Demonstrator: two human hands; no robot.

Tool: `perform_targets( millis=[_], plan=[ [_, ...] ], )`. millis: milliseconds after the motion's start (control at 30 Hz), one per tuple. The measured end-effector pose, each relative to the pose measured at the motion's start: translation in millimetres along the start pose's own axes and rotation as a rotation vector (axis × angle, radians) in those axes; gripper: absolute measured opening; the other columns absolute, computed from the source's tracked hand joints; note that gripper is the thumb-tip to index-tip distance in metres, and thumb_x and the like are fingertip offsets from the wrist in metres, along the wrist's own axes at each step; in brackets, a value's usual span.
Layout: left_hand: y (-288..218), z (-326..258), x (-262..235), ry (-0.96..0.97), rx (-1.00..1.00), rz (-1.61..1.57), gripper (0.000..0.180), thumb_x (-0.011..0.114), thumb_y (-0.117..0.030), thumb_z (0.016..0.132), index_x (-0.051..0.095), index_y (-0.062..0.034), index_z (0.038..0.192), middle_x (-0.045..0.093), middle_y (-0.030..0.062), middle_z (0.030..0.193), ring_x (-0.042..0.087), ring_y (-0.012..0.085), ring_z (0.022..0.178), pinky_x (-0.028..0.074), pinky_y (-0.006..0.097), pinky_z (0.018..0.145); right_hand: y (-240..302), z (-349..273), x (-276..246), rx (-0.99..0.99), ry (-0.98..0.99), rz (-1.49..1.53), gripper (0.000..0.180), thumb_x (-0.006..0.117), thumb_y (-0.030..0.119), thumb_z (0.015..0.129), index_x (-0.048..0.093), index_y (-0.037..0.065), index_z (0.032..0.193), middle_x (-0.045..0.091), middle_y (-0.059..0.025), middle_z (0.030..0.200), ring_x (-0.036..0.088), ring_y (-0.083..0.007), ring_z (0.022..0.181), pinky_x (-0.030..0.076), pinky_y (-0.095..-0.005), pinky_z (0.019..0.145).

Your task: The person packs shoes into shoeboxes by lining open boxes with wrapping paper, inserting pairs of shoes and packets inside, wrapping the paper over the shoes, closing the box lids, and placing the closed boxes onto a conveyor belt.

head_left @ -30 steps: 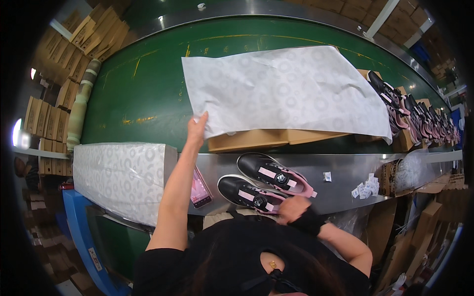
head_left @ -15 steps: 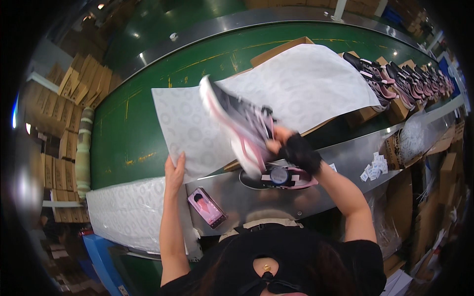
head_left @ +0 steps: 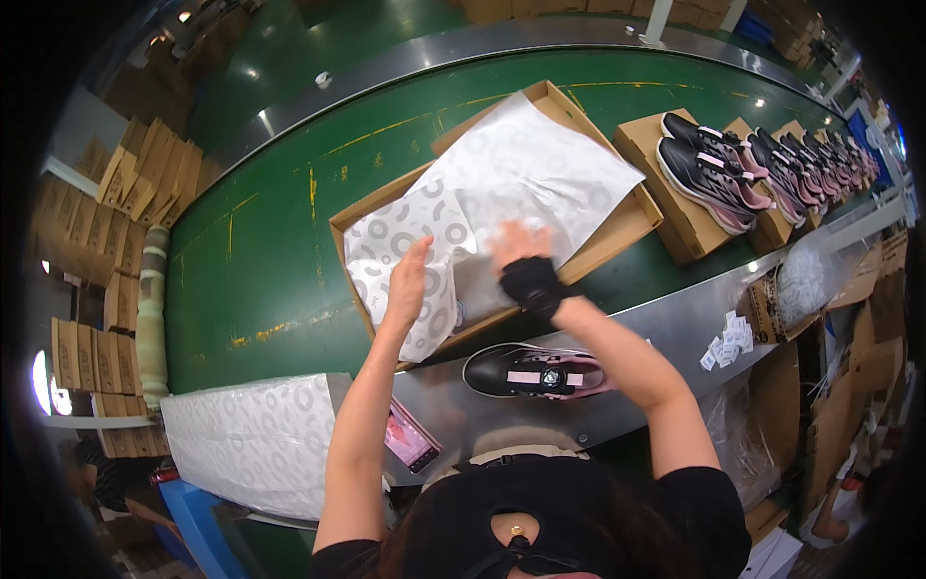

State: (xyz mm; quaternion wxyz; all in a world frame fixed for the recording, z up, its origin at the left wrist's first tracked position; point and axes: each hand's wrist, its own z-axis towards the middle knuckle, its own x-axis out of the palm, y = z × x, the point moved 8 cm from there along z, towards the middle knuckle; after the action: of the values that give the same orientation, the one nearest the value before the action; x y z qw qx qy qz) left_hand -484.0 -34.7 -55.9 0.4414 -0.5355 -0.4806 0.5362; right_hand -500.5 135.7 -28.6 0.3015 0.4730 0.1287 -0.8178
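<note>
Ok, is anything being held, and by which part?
Cannot tell: the left hand is at the folded-over left part of the paper, the blurred right hand near its middle.

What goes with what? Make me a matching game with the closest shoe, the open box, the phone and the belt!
1. Closest shoe
2. Open box
3. Phone
4. Belt

A. Green
B. Brown, with patterned paper in it
C. Showing a pink picture
D. Black and pink, with a round dial

Pairs: 1-D, 2-B, 3-C, 4-A
</note>
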Motion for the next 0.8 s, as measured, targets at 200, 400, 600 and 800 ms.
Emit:
perform_targets(
  millis=[200, 400, 600, 800],
  plan=[
    [35.7, -5.4, 25.3, 0.093, -0.015, 1.455, 0.050, 0.050, -0.019, 0.078, 0.037, -0.0133, 0.125, 0.033, 0.0192, 0.129, 0.025, 0.0354, 0.122, 0.011, 0.061, 0.095, -127.5, -56.5, -54.0, 0.141, 0.021, 0.085, 0.030, 0.057, 0.019, 0.072, 0.055, 0.005, 0.099, 0.054, -0.0122, 0.105, 0.049, -0.0235, 0.100, 0.034, -0.0418, 0.084],
    [-12.9, -24.5, 17.5, -0.289, 0.196, 0.940, 0.036, 0.057, -0.024, 0.076, 0.051, -0.0039, 0.106, 0.047, 0.0198, 0.113, 0.040, 0.0332, 0.111, 0.027, 0.054, 0.090, -139.7, -148.3, -95.0, 0.663, 0.051, 0.454, 0.009, 0.053, 0.010, 0.079, 0.052, 0.001, 0.082, 0.055, -0.0153, 0.078, 0.055, -0.0262, 0.069, 0.044, -0.0317, 0.060],
    [-72.6, -128.5, 95.2, 0.206, 0.488, 0.484, 0.059, 0.077, -0.026, 0.057, 0.050, -0.0008, 0.103, 0.054, 0.0141, 0.096, 0.055, 0.0283, 0.088, 0.044, 0.031, 0.073, -86.6, -224.7, -36.7, 0.826, 0.737, 1.176, 0.035, 0.052, 0.030, 0.083, 0.055, 0.001, 0.103, 0.059, -0.0049, 0.078, 0.056, -0.0136, 0.073, 0.045, -0.0256, 0.068],
    [-55.3, -131.3, 52.3, 0.005, -0.147, 0.027, 0.070, 0.079, -0.018, 0.055, 0.042, 0.0021, 0.111, 0.054, 0.0125, 0.102, 0.053, 0.0208, 0.095, 0.042, 0.031, 0.083, -25.8, -108.7, -74.1, 0.846, 0.764, 1.633, 0.030, 0.047, 0.023, 0.085, 0.053, 0.000, 0.103, 0.059, -0.0055, 0.076, 0.054, -0.0100, 0.065, 0.044, -0.0226, 0.060]
  ],
)
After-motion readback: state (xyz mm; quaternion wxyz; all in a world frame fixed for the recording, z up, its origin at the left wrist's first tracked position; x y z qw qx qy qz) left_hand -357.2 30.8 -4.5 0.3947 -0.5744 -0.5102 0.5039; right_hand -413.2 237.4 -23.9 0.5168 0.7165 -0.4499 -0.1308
